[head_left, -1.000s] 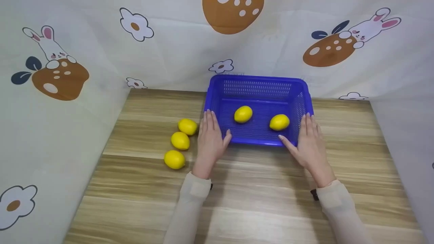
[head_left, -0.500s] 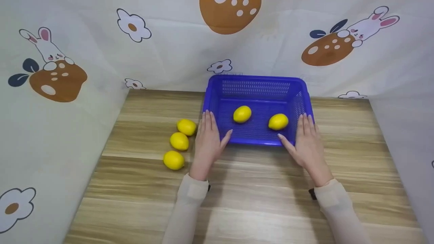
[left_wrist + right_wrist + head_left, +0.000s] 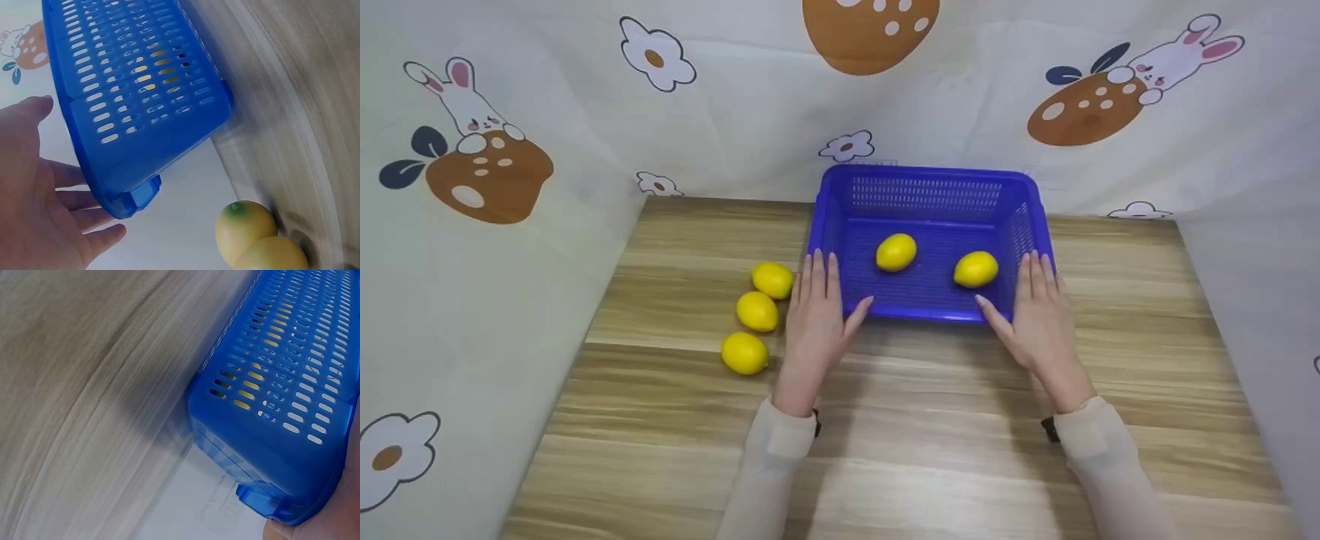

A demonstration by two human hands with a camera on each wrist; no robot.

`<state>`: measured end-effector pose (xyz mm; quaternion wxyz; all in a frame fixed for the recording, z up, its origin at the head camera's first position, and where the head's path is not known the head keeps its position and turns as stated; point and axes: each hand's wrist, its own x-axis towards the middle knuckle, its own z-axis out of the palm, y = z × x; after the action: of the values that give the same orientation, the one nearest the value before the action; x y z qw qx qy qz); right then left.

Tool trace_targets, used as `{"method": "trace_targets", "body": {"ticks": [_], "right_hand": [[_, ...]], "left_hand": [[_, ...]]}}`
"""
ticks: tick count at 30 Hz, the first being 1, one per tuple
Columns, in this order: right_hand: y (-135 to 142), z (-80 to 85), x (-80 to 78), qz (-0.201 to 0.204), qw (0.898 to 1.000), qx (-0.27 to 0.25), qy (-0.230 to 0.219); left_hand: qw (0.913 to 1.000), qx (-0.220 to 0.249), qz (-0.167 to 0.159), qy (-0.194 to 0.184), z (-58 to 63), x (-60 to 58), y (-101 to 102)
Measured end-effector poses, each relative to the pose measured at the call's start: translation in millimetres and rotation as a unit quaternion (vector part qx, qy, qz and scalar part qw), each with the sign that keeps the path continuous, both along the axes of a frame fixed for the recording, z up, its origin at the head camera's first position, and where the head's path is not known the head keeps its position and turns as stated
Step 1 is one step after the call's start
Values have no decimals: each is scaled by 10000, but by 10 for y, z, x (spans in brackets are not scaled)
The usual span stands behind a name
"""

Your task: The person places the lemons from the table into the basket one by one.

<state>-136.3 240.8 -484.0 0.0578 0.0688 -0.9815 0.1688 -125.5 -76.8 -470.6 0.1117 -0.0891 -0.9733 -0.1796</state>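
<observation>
A blue plastic basket (image 3: pixel 926 316) with slotted sides stands toward the back of the table. Two lemons lie apart on its floor, a left one (image 3: pixel 896 253) and a right one (image 3: pixel 976 269). My left hand (image 3: pixel 816 322) is at the basket's front left corner, fingers straight and thumb spread; the left wrist view shows its fingers loosely extended by the rim. My right hand (image 3: pixel 1044 322) lies flat along the right side, fingers straight, thumb toward the front rim. In the right wrist view, only part of that hand (image 3: pixel 332 512) shows beside the basket (image 3: pixel 247 444).
Three more lemons sit in a slanting row left of the left hand: a far one (image 3: pixel 772 280), a middle one (image 3: pixel 757 311) and a near one (image 3: pixel 745 353). A patterned cloth (image 3: pixel 735 135) hangs behind the wooden table (image 3: pixel 930 450) and along its sides.
My left hand has drawn back slightly toward me and to the left along the basket's side. The right hand, basket and lemons keep their places.
</observation>
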Motion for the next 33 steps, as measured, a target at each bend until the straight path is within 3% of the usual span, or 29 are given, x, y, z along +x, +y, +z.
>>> {"method": "trace_targets", "body": {"ticks": [14, 22, 33], "right_hand": [[3, 12, 2, -3, 9999, -26, -119], [-1, 1, -2, -53, 9999, -73, -110], [-4, 2, -2, -40, 9999, -27, -130]], "left_hand": [[9992, -146, 122, 355, 4, 282, -80], [9976, -148, 134, 660, -59, 395, -167], [9966, -166, 253, 766, -169, 500, -315]]}}
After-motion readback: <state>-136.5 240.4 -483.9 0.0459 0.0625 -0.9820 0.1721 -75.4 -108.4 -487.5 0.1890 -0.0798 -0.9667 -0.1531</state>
